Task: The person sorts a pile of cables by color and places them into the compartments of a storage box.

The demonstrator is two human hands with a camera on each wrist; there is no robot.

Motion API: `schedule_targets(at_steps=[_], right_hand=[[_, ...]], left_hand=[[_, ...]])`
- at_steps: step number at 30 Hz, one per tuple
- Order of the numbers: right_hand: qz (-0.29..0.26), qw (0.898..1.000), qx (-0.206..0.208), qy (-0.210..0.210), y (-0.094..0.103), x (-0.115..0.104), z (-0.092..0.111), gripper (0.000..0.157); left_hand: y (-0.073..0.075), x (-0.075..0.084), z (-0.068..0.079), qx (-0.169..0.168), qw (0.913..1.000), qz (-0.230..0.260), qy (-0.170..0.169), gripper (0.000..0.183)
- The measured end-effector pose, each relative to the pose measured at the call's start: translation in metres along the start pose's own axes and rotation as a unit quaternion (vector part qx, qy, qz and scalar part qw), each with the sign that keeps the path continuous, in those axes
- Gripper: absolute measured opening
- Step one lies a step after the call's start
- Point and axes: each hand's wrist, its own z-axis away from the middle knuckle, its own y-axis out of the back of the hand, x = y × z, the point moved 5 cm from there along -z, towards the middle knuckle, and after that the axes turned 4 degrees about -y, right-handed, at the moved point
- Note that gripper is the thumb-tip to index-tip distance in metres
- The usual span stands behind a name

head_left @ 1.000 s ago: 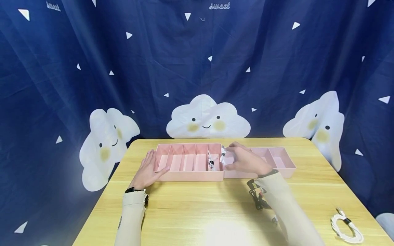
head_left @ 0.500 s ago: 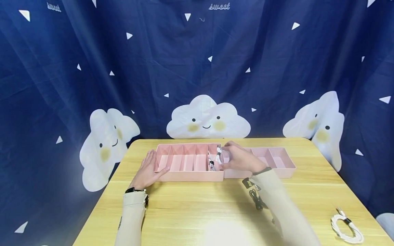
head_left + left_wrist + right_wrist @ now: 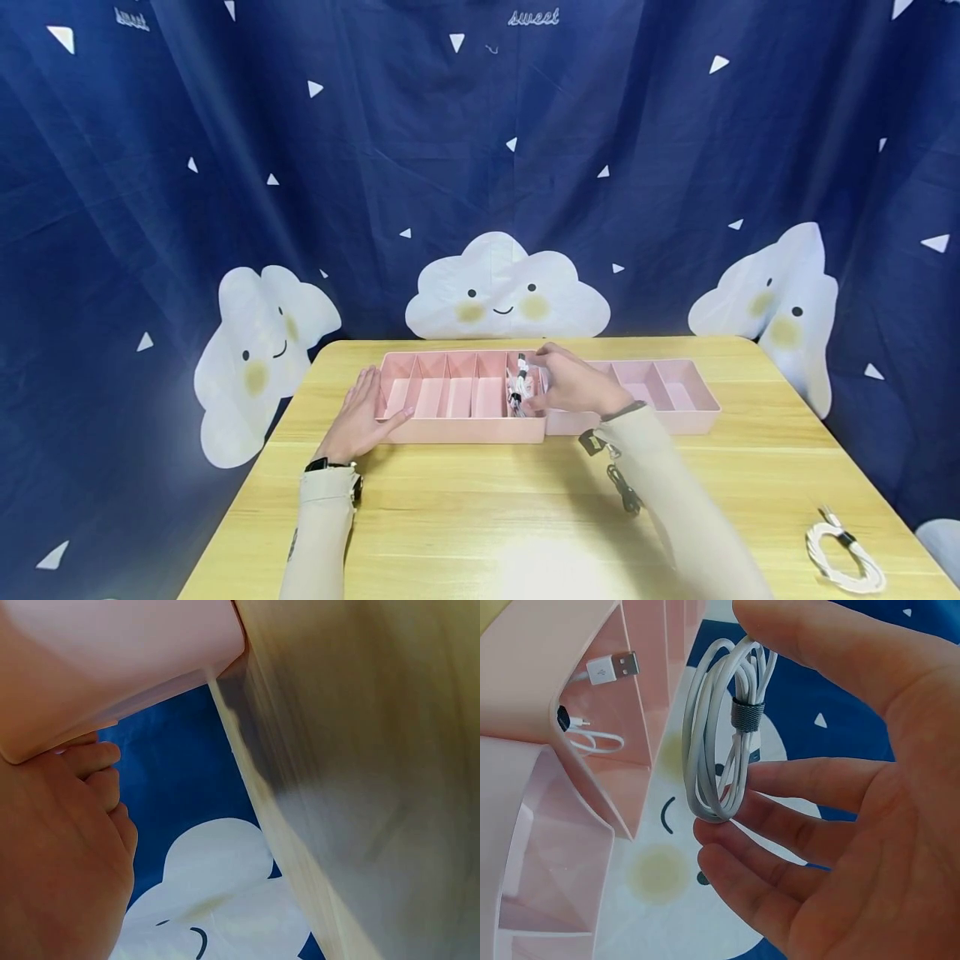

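Observation:
My left hand (image 3: 358,427) rests at the left end of a pink divided box (image 3: 465,431), its fingers lying along the end wall and its thumb across the front rim. In my right hand (image 3: 573,385) is a coiled white USB cable (image 3: 712,735), pinched between thumb and fingers and bound with a dark strap. The coil overlaps the box's rightmost compartment in the head view. Inside that compartment lies another white cable with a USB plug (image 3: 613,667). The compartments to its left hold nothing visible.
A paler pink divided box (image 3: 693,422) adjoins on the right, partly behind my right hand. A black cable (image 3: 624,487) and a small black piece (image 3: 591,442) lie by my right sleeve. Another coiled white cable (image 3: 846,554) is at the table's front right.
My right hand has moved left with the coiled USB cable, from above the boxes' junction to over the rightmost compartment of the pink box. The left hand has stayed in place.

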Motion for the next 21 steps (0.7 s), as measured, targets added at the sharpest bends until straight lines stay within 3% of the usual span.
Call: schedule_targets(at_steps=[8, 14, 21], right_hand=[[-0.005, 1.000, 0.006, 0.023, -0.003, -0.005, -0.005, 0.074], [-0.008, 1.000, 0.001, 0.016, -0.008, -0.005, -0.010, 0.074], [-0.006, 1.000, -0.003, 0.020, -0.011, -0.008, -0.016, 0.040]], left_hand=[[0.001, 0.000, -0.001, -0.002, 1.0000, 0.001, 0.002, 0.115], [0.002, 0.001, 0.000, -0.003, 1.0000, 0.003, 0.004, 0.116], [0.002, 0.001, -0.001, -0.006, 1.0000, -0.002, 0.003, 0.116]])
